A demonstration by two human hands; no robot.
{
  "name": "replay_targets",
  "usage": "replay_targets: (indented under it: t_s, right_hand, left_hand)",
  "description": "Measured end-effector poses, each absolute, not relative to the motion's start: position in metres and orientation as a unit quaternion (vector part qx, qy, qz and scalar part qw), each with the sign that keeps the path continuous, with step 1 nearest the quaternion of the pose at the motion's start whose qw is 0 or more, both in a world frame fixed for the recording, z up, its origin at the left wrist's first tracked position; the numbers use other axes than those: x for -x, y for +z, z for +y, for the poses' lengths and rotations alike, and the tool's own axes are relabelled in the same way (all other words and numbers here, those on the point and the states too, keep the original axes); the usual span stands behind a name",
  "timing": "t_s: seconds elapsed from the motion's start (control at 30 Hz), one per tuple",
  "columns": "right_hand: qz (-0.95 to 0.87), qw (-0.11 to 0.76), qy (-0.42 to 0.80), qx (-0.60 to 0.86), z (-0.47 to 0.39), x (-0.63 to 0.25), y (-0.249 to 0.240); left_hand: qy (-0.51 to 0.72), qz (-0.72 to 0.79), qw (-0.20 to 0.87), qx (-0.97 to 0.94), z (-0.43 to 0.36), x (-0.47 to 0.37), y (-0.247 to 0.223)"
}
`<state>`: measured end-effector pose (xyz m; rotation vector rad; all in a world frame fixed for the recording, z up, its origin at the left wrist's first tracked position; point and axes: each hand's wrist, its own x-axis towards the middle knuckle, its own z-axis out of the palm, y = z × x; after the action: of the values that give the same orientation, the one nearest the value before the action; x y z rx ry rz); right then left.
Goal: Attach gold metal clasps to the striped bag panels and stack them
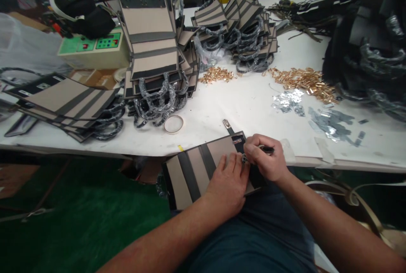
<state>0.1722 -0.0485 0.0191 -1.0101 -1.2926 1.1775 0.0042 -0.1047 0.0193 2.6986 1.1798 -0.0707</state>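
A beige-and-black striped bag panel (194, 164) lies tilted across my lap, its far edge against the table's front edge. My left hand (229, 183) rests flat on it, fingers stretched out towards its black right end. My right hand (264, 156) is closed round a small dark-handled tool (267, 149) whose tip is hidden. Close to its fingertips sits a small metal fitting (244, 159) on the black end. A metal plate (237, 140) shows in that black band. Just beyond the panel, a dark strap with a metal clasp (226, 124) sticks out over the table.
The white table (212, 108) bears stacked bag panels (154, 36) with plastic-wrapped handles, gold-coloured fittings (304, 83), and thin silvery plates (331, 123). A roll of tape (173, 124) lies near the front edge. At the left stands a green-topped machine (95, 49).
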Motion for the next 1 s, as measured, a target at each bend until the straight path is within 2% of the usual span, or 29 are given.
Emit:
replay_targets:
  t_s: [0.17, 0.33, 0.5, 0.83, 1.0]
  right_hand:
    - [-0.577, 0.521, 0.474, 0.413, -0.05, -0.169, 0.023]
    - [-0.364, 0.652, 0.565, 0.351, -0.037, -0.169, 0.025]
    - [-0.232, 0.71, 0.571, 0.34, -0.027, -0.176, 0.015]
    - [-0.143, 0.696, 0.598, 0.369, -0.013, -0.178, 0.006]
    - [-0.222, 0.667, 0.601, 0.381, -0.017, -0.165, 0.017]
  left_hand:
    - [-0.024, 0.393, 0.093, -0.914, -0.106, -0.003, 0.022]
    - [-0.01, 0.395, 0.066, -0.916, -0.108, -0.002, 0.027]
    - [-0.004, 0.396, 0.061, -0.916, -0.109, -0.002, 0.027]
    - [-0.003, 0.394, 0.089, -0.915, -0.107, 0.001, 0.023]
    - [-0.001, 0.392, 0.1, -0.914, -0.106, 0.0, 0.024]
